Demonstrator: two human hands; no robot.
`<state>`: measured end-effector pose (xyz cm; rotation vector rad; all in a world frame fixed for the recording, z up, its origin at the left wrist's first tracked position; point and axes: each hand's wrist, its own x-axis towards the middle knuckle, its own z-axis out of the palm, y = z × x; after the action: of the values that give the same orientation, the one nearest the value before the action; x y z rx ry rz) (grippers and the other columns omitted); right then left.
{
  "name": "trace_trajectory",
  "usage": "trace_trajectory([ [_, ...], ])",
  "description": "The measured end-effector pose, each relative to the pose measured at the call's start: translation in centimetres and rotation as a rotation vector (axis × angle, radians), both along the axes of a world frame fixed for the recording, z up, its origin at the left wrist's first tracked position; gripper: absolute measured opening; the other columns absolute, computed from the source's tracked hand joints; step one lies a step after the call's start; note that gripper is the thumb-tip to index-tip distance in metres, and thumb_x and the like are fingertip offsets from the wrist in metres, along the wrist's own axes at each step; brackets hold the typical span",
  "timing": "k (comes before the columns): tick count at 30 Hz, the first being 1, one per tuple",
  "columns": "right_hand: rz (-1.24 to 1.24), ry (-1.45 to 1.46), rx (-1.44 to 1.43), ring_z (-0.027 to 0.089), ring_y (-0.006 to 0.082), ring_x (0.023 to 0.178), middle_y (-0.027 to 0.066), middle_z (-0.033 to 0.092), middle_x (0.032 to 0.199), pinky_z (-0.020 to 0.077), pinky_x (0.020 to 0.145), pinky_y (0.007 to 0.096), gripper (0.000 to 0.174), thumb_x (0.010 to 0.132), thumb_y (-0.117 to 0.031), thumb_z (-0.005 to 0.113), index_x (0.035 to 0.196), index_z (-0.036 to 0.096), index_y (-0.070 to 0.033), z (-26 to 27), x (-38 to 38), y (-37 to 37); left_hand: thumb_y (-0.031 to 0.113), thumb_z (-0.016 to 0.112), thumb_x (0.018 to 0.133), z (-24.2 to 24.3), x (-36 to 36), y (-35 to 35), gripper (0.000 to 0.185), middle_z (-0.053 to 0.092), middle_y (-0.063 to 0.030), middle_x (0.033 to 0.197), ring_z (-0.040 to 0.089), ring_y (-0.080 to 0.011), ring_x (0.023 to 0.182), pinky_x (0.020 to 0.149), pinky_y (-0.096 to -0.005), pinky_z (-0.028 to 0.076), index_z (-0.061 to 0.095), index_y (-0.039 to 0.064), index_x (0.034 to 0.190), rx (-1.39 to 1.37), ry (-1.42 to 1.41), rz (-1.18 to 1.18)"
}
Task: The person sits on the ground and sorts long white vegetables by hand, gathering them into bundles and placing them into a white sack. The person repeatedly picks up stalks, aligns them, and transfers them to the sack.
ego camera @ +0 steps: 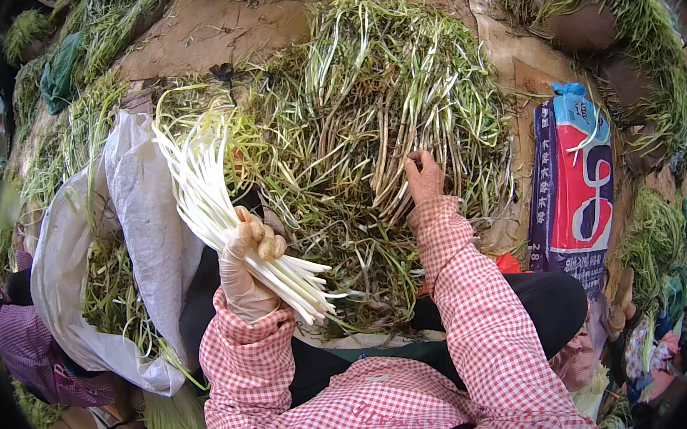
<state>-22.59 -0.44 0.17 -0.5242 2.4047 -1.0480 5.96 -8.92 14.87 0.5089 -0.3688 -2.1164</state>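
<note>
My left hand (250,255), in a thin pale glove, is closed around a thick bunch of white-stemmed greens (208,178), with pale yellow-green tips at the upper left and cut-looking white ends at the lower right. Bare-skinned, my right hand (424,176) is at the near edge of a row of brownish, unpeeled stalks (383,147) lying on the heap. Its fingertips are bent together at the stalks; whether they pinch one is not plain. Beneath and around both hands spreads a wide heap of loose green leaves and stalks (334,240).
An open white woven sack (144,172) with plant scraps stands at the left. On the right lies a printed purple, red and blue bag (573,190). More greens are piled at the upper left and right (629,8). A person in a purple top (44,353) sits at far left.
</note>
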Motion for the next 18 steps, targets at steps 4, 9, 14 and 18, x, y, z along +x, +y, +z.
trace_trajectory([
  [4,0.074,0.036,0.386,0.061,0.0274,0.081,0.0169,0.064,0.092,0.0499,0.075,0.0414,0.027,0.085,-0.026,0.061,0.096,0.057,-0.002,-0.2,-1.9,-3.1,0.016,0.062,0.09,-1.1,0.0,0.9,0.016,0.042,0.0034,0.062,0.04,-0.007,0.044,0.047,-0.0244,0.034,0.053,0.008,0.1,0.057,-0.184,-0.102],
  [9,0.126,-0.253,-0.022,0.056,0.0171,0.073,0.0084,0.059,0.083,0.0491,0.068,0.0329,0.019,0.085,-0.019,0.062,0.088,0.056,-0.001,1.3,0.7,-1.0,0.009,0.071,0.078,-0.8,-1.2,1.0,0.026,0.052,-0.0022,0.064,0.047,-0.0102,0.045,0.043,-0.0221,0.038,0.056,0.004,0.098,0.156,-0.444,-0.159],
  [14,0.511,-0.478,-0.183,0.054,0.0158,0.066,0.0053,0.057,0.075,0.0463,0.062,0.0297,0.016,0.085,-0.016,0.063,0.09,0.055,-0.002,4.1,12.6,4.1,0.007,0.074,0.074,-2.0,-1.8,0.9,0.029,0.067,-0.0095,0.085,0.052,-0.0098,0.049,0.044,-0.0203,0.042,0.06,0.002,0.099,0.034,-0.728,-0.213],
  [18,0.724,-0.351,-0.27,0.06,0.0296,0.075,0.0161,0.061,0.085,0.0473,0.069,0.037,0.022,0.084,-0.015,0.063,0.098,0.055,0.0,8.6,16.8,6.9,0.007,0.075,0.073,-3.1,-1.9,1.2,0.03,0.065,-0.0066,0.082,0.052,-0.0101,0.049,0.043,-0.0218,0.042,0.062,0.001,0.099,-0.013,-0.826,-0.25],
])
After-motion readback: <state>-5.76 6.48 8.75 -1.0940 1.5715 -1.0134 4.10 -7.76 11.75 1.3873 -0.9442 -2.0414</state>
